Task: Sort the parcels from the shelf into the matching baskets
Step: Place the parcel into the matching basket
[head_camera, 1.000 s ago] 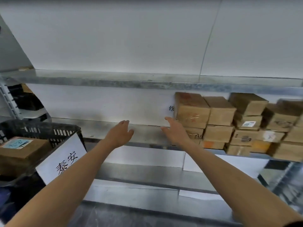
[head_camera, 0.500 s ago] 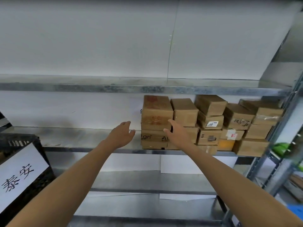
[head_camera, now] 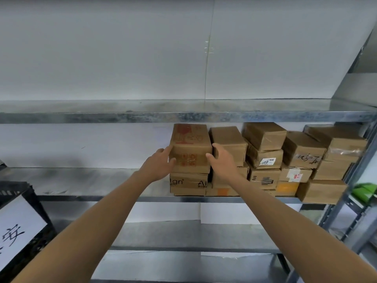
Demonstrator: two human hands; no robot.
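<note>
The left hand (head_camera: 160, 164) and right hand (head_camera: 222, 160) clasp opposite sides of the red-printed cardboard parcel (head_camera: 190, 147) topping the leftmost stack; the dull galvanised shelf (head_camera: 81, 180) extends open leftward.

Both arms outstretched forward. Left hand (head_camera: 161, 164), right hand (head_camera: 222, 162) grip parcel (head_camera: 190, 144) sides, thumbs on front.

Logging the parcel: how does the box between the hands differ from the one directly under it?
The red-printed box sits on top, gripped by the left hand and right hand; the lettered box lies beneath. The red-printed box bears red marks; the lettered box dark letters. Both are brown cardboard.
</note>
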